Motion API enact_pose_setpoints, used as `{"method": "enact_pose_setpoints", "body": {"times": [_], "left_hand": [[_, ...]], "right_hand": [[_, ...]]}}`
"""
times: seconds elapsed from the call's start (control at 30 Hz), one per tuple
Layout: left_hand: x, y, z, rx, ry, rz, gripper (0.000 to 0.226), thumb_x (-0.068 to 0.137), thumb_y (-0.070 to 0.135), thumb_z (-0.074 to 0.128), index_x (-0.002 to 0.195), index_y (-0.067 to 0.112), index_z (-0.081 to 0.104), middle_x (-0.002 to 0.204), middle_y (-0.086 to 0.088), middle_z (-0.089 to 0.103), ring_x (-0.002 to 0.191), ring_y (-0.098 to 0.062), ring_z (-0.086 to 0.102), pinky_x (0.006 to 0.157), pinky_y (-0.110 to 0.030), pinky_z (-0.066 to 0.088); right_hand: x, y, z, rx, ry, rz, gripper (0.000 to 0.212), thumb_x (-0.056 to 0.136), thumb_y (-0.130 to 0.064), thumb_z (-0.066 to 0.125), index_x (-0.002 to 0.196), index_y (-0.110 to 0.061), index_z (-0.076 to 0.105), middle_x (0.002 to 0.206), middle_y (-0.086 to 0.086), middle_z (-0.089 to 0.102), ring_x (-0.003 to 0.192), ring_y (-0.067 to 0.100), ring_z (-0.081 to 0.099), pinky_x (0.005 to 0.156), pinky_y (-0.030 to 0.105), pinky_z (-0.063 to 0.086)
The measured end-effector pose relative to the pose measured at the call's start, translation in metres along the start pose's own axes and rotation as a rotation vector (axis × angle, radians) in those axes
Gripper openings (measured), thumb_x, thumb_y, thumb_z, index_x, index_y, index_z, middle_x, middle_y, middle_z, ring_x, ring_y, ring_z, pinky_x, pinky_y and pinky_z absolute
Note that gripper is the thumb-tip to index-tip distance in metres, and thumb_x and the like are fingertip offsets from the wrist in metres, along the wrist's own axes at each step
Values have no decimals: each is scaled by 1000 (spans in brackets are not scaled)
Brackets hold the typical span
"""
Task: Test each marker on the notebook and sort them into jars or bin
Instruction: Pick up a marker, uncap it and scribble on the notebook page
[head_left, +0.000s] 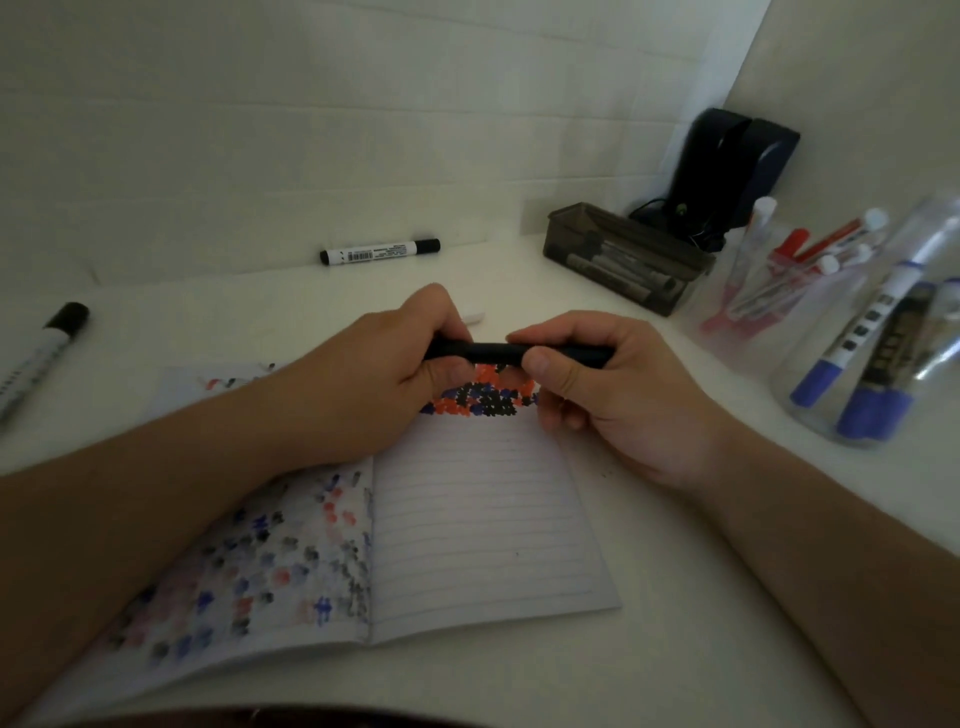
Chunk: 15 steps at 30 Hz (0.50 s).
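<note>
An open lined notebook (483, 525) lies on the white table, its pages covered in red, blue and black test marks. Just above its top edge both hands hold a black marker (493, 352) level. My left hand (374, 379) grips the marker's left end and my right hand (597, 384) pinches its right part. Two black-capped white markers lie loose: one at the back (379, 252), one at the far left (44, 353). On the right stand a clear jar of red markers (779, 280) and a clear jar of blue markers (878, 338).
A dark translucent bin (623, 254) holding several markers sits at the back right. Behind it stands a dark device with a cable (727, 171). A small white object (474, 315) lies just behind my left hand. White walls close the table at the back and right.
</note>
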<state>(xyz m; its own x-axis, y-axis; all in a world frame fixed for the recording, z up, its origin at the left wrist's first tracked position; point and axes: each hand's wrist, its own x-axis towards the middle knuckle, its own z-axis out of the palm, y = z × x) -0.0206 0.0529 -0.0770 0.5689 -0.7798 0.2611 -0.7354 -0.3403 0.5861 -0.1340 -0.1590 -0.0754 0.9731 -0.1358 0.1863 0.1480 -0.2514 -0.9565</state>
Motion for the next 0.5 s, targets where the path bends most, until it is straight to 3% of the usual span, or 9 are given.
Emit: {"method": "enact_pose_setpoints", "body": {"times": [0.13, 0.27, 0.4, 0.5], "left_hand": [[4, 3, 2, 92, -4, -33, 12, 104, 35, 52, 107, 24, 47, 82, 6, 60, 71, -9, 56, 61, -30, 43], [4, 12, 3, 169, -50, -53, 14, 106, 37, 48, 106, 23, 44, 83, 1, 60, 73, -15, 57, 62, -33, 44], [3, 31, 0, 226, -112, -107, 15, 105, 39, 51, 110, 25, 48, 90, 1, 64, 79, -16, 59, 65, -33, 43], [-15, 65, 9, 234, -44, -49, 7, 101, 36, 59, 107, 33, 57, 96, 7, 67, 84, -8, 60, 71, -31, 47]], "right_hand": [[3, 1, 5, -82, 2, 3, 15, 99, -10, 67, 112, -5, 72, 80, 11, 75, 59, 23, 61, 53, 27, 51], [5, -5, 4, -217, 23, 87, 14, 98, -21, 71, 99, -7, 71, 76, 10, 71, 61, 17, 62, 60, 28, 54], [-15, -18, 7, -113, 132, 150, 11, 93, -16, 77, 99, -9, 71, 78, 7, 71, 59, 11, 62, 58, 24, 53], [-68, -31, 8, -15, 226, 149, 10, 91, -13, 79, 95, -12, 70, 79, 9, 75, 59, 18, 64, 54, 25, 50]]}}
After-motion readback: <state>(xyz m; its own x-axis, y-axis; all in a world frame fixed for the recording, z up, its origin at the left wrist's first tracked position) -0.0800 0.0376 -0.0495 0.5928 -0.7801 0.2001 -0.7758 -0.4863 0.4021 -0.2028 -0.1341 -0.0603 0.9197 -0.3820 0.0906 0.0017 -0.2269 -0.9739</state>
